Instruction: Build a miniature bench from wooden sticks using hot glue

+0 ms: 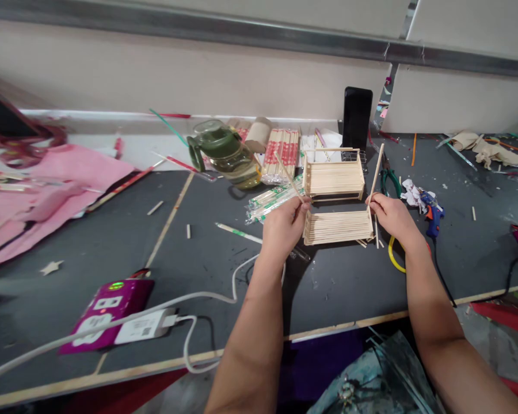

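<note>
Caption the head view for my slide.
Both hands, left hand and right hand, each hold a chopstick beside a chopstick panel.

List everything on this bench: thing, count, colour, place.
stick panel: one, pale wood, between both hands
stick rack: one, pale wood, just behind the panel
loose chopsticks: two, pale wood, one in the left hand, one in the right
phone: one, black, upright against the wall
glass teapot: one, greenish, centre back
glue gun: one, blue, right
power strip: one, magenta, front left
left hand: holds chopstick
right hand: holds chopstick
</note>
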A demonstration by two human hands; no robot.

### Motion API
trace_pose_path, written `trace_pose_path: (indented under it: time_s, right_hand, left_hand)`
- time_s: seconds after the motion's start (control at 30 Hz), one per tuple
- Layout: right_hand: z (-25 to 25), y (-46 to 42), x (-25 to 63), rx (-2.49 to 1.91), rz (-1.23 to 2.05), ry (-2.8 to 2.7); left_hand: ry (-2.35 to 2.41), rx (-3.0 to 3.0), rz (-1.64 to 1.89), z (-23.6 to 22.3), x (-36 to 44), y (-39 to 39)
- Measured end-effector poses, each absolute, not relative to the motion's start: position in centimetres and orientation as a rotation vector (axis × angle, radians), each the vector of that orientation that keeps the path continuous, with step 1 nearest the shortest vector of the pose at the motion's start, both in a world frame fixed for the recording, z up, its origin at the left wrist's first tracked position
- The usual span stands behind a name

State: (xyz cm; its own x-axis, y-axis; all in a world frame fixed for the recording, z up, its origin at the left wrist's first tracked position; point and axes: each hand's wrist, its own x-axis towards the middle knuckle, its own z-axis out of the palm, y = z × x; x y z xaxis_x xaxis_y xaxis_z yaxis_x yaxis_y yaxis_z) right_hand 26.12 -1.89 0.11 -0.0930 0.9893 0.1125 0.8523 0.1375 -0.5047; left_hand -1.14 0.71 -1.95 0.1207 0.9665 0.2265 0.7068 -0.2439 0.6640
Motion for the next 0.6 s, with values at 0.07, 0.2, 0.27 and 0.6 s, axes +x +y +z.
trace_pose_path:
  time_s: [0.07, 0.2, 0.27, 0.6]
  right_hand:
    - [0.1, -1.87, 26.13, -1.762, 0.442, -1.996]
    - [0.16, -1.89, 26.11, -1.76, 0.448, -1.987]
    - [0.23, -1.92, 26.08, -1.757, 0.452, -1.984]
    - [0.75, -2.14, 26.0, -1.723, 0.409, -1.961]
  left_hand:
    - [1.61, 2.013, 0.91, -2.01, -1.17, 0.74]
    - [1.607, 2.02, 0.922, -2.14, -1.23, 0.83]
    - [1.611, 2.019, 0.914, -2.14, -1.25, 0.84]
    - [1.596, 2.011, 1.011, -1.86, -1.0, 0.71]
